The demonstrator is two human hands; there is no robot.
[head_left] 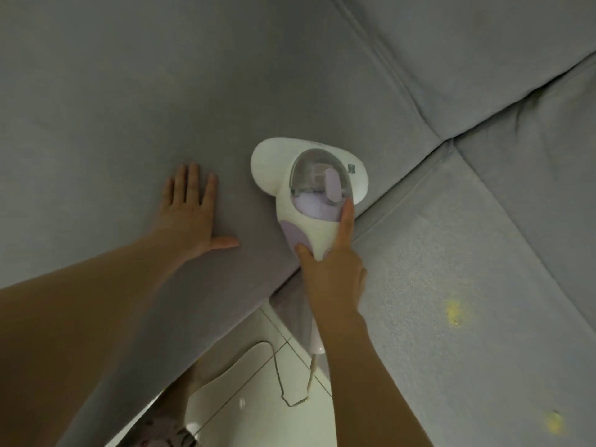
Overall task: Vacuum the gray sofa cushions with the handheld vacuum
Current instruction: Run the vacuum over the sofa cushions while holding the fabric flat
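A white and lilac handheld vacuum with a clear dust cup lies head-down on a gray sofa seat cushion, near that cushion's right edge. My right hand grips its handle, index finger stretched along the body toward the dust cup. My left hand lies flat on the same cushion, fingers spread, just left of the vacuum. A second gray seat cushion lies to the right, beyond the seam.
Gray back cushions rise at the top right. Two yellowish specks sit on the right cushion. The vacuum's cord trails down over white floor tiles below the sofa's front edge.
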